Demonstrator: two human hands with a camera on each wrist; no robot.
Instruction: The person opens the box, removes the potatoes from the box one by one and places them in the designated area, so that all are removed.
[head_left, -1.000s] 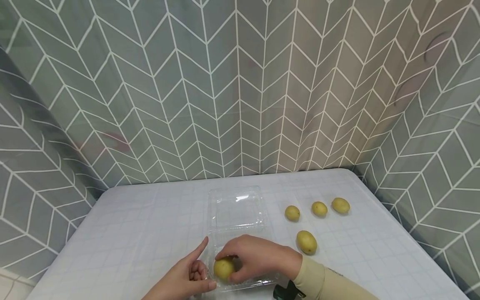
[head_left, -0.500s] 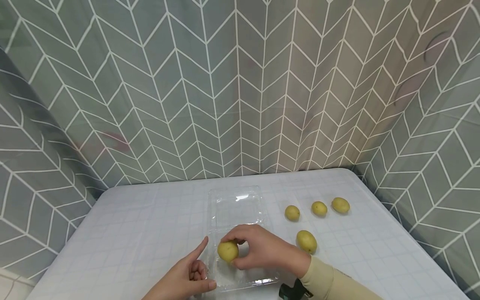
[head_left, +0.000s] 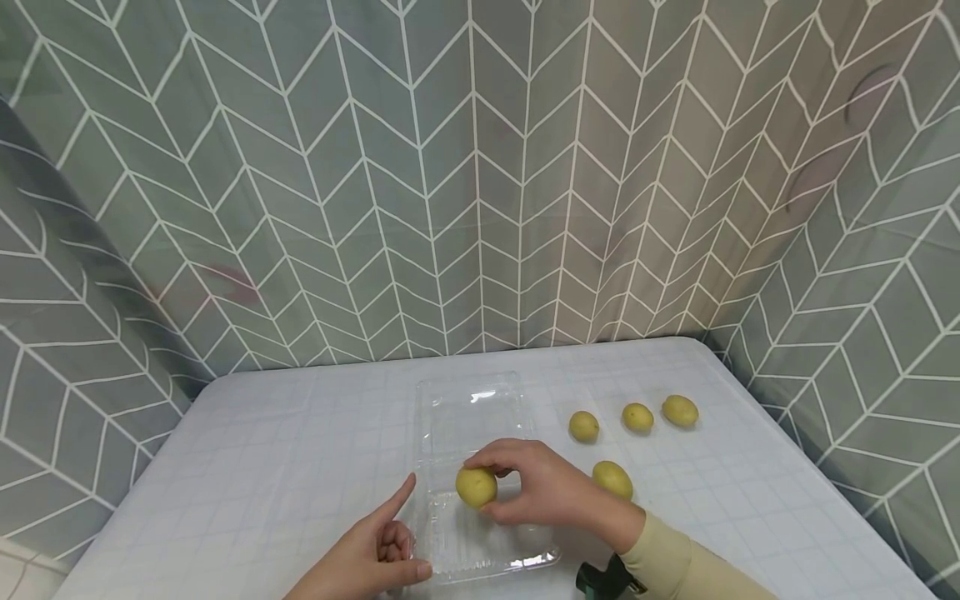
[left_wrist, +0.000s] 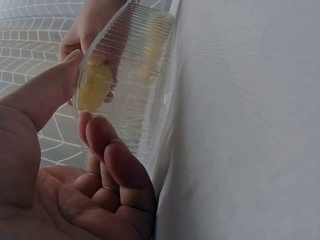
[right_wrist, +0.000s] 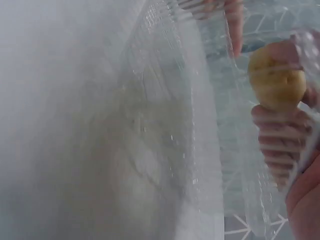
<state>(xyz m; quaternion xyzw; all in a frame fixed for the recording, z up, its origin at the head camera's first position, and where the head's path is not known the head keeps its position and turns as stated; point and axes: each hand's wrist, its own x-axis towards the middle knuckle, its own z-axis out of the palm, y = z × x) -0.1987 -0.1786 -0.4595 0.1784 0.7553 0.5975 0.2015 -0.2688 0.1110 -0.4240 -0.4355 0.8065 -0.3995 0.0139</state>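
My right hand (head_left: 536,492) pinches a yellowish potato (head_left: 476,487) between fingers and thumb above a clear plastic container (head_left: 495,550). The container's lid (head_left: 472,417) lies folded back on the far side. In the right wrist view, the held potato (right_wrist: 277,75) shows through the ribbed clear plastic. My left hand (head_left: 367,550) rests at the container's left side, one finger pointing forward and the thumb at the near corner. Its bent fingers (left_wrist: 120,155) lie against the outer wall in the left wrist view, without wrapping round it.
Right of the container, several loose potatoes lie on the white-covered table (head_left: 300,450): one near potato (head_left: 613,479) beside the right forearm, and others farther back, such as the rightmost potato (head_left: 680,411). A patterned curtain (head_left: 480,183) hangs behind the table.
My right hand has lifted the potato from the container's near left corner and carried it away from me and to the right. My left hand has stayed in place.
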